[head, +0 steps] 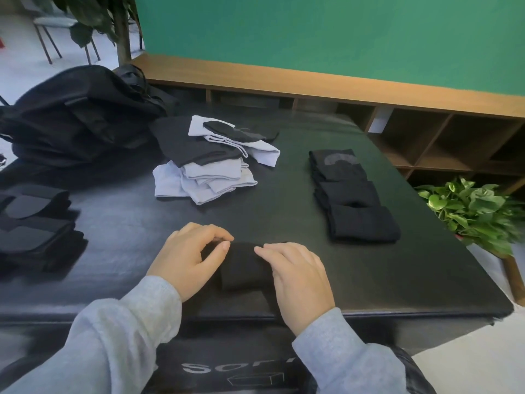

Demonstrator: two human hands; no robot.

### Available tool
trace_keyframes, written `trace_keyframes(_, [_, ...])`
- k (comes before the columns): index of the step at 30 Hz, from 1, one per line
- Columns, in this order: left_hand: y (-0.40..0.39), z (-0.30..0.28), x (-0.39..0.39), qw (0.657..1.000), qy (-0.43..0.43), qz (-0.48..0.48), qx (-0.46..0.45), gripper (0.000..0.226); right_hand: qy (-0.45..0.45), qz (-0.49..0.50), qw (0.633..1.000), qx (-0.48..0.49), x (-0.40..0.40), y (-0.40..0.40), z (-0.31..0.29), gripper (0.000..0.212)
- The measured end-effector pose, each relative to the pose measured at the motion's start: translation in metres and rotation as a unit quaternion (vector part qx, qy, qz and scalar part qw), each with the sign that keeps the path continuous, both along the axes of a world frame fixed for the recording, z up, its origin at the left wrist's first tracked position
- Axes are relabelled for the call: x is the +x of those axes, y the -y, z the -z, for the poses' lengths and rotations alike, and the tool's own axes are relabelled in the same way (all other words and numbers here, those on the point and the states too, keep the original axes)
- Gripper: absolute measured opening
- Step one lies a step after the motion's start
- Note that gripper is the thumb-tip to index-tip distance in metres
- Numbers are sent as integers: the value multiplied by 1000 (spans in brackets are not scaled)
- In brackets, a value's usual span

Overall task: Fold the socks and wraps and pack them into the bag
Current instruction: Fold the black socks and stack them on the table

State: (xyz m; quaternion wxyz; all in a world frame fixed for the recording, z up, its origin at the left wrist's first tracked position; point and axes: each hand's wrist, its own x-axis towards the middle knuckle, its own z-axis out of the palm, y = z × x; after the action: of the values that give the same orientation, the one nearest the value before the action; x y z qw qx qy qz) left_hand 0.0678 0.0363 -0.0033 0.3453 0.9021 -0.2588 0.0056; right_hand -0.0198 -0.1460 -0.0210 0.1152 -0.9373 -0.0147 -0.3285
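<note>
Office-like room, green wall point(312, 32), wooden cubby shelving point(426, 137), potted plants point(477, 211), chair legs point(48, 46)

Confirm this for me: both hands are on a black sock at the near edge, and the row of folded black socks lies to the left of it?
Not quite. The head view shows both hands, left and right, on the black sock, but the row of folded black socks lies to its right.

Left hand point(189, 255) with curled pinching fingers, right hand point(299, 275) flat, palm down, side by side
</note>
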Motion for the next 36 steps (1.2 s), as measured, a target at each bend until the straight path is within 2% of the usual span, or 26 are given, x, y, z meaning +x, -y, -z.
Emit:
trace_keyframes(3, [1,-1,-1,1000,-11,-8,-3,16,1,3,1000,1,-3,4,2,48])
trace_keyframes(17, [1,-4,-1,1000,-15,-5,-14,16,-13,100,995,7,-34,80,-4,32])
trace_keyframes(20, [1,-4,-1,1000,-15,-4,-18,18,-24,152,988,23,-43,91,-9,39])
trace_keyframes(24, [1,-2,0,1000,-20,-4,-17,16,9,154,988,29,-38,81,-24,36])
trace_keyframes(26, [1,-3,0,1000,-22,-8,-18,15,-14,139,989,46,-36,63,-26,38])
trace_keyframes(30, [1,-3,-2,999,-22,-12,-20,17,-139,164,976,30,-39,39,-7,55])
trace_keyframes(32, [2,-4,-2,999,-27,-13,-19,16,-155,181,971,2,-42,41,0,52])
trace_keyframes(36, [1,-3,-1,999,-29,-12,-25,13,-150,233,958,70,-45,55,-5,35])
